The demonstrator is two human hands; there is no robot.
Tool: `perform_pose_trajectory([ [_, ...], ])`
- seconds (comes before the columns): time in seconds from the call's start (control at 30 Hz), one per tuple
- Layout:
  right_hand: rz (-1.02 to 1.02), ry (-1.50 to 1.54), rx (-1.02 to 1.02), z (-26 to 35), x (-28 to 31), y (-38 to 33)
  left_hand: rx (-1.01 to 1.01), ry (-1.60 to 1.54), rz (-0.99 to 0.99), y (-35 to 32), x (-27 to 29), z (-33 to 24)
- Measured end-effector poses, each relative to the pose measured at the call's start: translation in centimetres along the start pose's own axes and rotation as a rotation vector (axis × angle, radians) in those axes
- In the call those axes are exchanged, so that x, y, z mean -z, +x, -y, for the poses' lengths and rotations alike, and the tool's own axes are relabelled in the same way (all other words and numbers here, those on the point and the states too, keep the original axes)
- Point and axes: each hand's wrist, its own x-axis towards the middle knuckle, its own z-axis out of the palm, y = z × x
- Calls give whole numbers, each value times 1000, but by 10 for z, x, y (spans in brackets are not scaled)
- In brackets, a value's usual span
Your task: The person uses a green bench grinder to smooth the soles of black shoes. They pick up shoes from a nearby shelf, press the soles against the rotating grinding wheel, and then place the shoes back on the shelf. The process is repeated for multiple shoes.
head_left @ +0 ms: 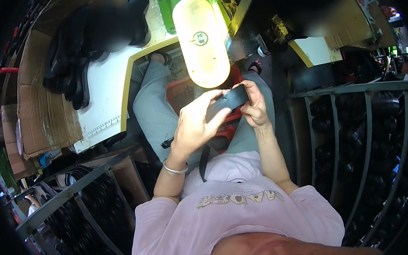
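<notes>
A flat black strap-like piece is held in front of me, over my lap, by both hands. My left hand grips its near end, fingers curled over the top; a silver bangle sits on that wrist. My right hand pinches the far end from the right side. A thin black strip hangs down from the piece between my knees. Just above the hands glows a bright yellowish lamp.
A metal rack full of black pieces stands at my left, another rack at my right. A white worktable with a yellow edge carries stacked black soles and cardboard. A red crate lies under my legs.
</notes>
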Motion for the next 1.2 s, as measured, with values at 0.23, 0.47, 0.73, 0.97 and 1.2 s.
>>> perform_pose_trajectory([
  [0.23, 1, -89, 4, 0, 8, 0, 319, -311, 105, 12, -2, 16],
  [0.47, 36, -69, 23, 9, -1, 3, 337, -587, 189, 14, -1, 42],
  [0.73, 22, -109, -21, -1, 8, -1, 381, -688, 156, 7, -3, 47],
  [0.97, 34, -123, -41, -3, 8, 3, 447, -844, 129, 2, -6, 55],
  [1.2, 55, -82, -90, -11, 1, 8, 520, -919, 94, -9, 2, 60],
])
